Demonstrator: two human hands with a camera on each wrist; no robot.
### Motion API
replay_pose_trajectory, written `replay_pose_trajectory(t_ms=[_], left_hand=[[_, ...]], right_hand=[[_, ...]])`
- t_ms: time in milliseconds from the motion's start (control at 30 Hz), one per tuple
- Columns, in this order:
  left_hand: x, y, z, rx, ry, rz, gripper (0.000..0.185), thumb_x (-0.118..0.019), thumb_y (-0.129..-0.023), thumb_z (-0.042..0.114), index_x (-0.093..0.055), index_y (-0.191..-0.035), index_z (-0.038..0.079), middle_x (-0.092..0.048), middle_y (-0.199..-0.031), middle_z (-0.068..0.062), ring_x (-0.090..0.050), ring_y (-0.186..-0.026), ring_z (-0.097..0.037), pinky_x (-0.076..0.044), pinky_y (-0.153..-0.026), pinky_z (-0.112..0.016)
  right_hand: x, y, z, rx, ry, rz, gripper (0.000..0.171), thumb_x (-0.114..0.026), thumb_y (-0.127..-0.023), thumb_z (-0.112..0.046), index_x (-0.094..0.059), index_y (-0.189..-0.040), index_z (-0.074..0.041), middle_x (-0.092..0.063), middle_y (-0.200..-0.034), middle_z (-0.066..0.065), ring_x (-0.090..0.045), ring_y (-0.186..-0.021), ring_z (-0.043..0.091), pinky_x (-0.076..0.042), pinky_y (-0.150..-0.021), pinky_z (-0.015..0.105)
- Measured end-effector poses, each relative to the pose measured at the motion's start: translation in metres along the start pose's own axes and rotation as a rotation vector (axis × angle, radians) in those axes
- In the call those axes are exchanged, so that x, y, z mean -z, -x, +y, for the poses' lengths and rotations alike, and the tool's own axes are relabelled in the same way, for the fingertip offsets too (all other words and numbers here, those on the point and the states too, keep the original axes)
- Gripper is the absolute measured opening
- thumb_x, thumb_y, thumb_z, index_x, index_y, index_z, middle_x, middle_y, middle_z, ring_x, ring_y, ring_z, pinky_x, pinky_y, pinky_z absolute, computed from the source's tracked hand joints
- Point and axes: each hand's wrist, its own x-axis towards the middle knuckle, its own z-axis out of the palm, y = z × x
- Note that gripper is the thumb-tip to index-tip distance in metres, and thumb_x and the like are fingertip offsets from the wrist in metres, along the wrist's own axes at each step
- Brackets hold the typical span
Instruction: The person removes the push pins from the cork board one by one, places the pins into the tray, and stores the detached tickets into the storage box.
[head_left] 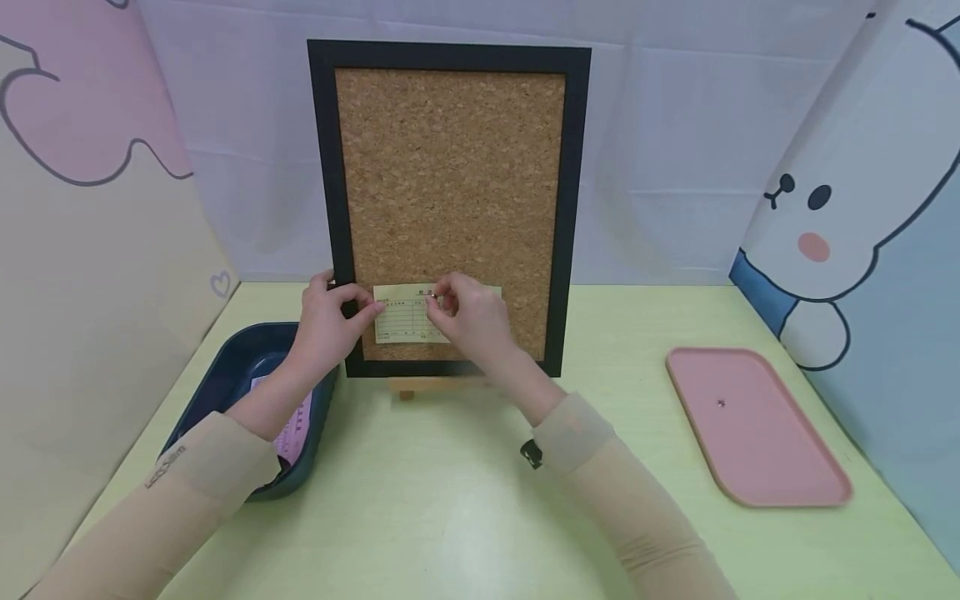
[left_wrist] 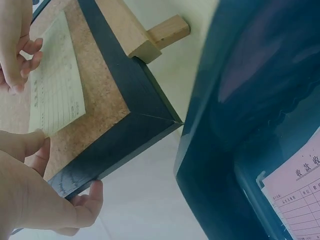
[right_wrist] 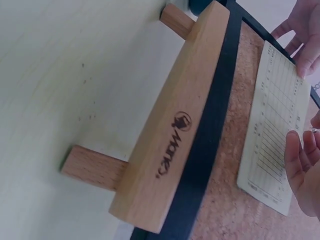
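A pale yellow receipt slip (head_left: 397, 325) with printed lines lies flat against the lower part of a black-framed corkboard (head_left: 450, 175). My left hand (head_left: 328, 325) pinches the slip's left edge between thumb and index finger, while its other fingers reach round the frame's side. At the slip's upper middle, my right hand (head_left: 476, 321) pinches a small shiny pushpin (right_wrist: 314, 130) between thumb and fingertips. The right hand covers part of the slip in the head view. Whether the pin's point has entered the cork cannot be seen.
The board leans on a wooden easel (right_wrist: 170, 125). A dark blue bin (head_left: 322, 417) holding pink slips (head_left: 296, 429) stands at the left. On the right lies a pink tray (head_left: 772, 450) with a small shiny pin (head_left: 722, 403) on it.
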Motion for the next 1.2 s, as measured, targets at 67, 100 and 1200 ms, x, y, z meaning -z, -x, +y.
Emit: replay_pose_trajectory(t_ms=[67, 100, 1200], left_hand=[[0.002, 0.002, 0.000, 0.003, 0.006, 0.002, 0.023, -0.065, -0.090, 0.026, -0.066, -0.090, 0.003, -0.021, -0.147, -0.030, -0.018, -0.134, -0.051, -0.028, -0.100, -0.065], [0.003, 0.002, 0.000, 0.008, 0.011, 0.003, 0.023, -0.065, -0.090, 0.026, -0.066, -0.090, 0.003, -0.021, -0.148, -0.029, -0.018, -0.135, -0.050, -0.028, -0.101, -0.065], [0.029, 0.023, 0.024, -0.013, -0.008, 0.122, 0.025, -0.060, -0.093, 0.030, -0.064, -0.095, 0.006, -0.067, -0.086, -0.010, -0.058, -0.080, -0.018, -0.045, -0.071, -0.031]], right_hand=[[0.006, 0.000, -0.001, 0.006, -0.011, -0.009, 0.008, -0.065, -0.086, -0.016, -0.064, -0.086, -0.008, -0.061, -0.071, 0.001, -0.052, -0.057, 0.008, -0.042, -0.052, 0.020], [0.009, 0.000, -0.001, 0.008, -0.014, -0.013, 0.008, -0.065, -0.086, -0.016, -0.064, -0.086, -0.008, -0.061, -0.071, 0.001, -0.052, -0.057, 0.008, -0.043, -0.052, 0.020], [0.127, -0.007, 0.011, 0.080, -0.010, 0.016, 0.007, -0.066, -0.083, -0.008, -0.061, -0.084, -0.002, -0.061, -0.070, 0.006, -0.053, -0.061, 0.014, -0.043, -0.058, 0.024]])
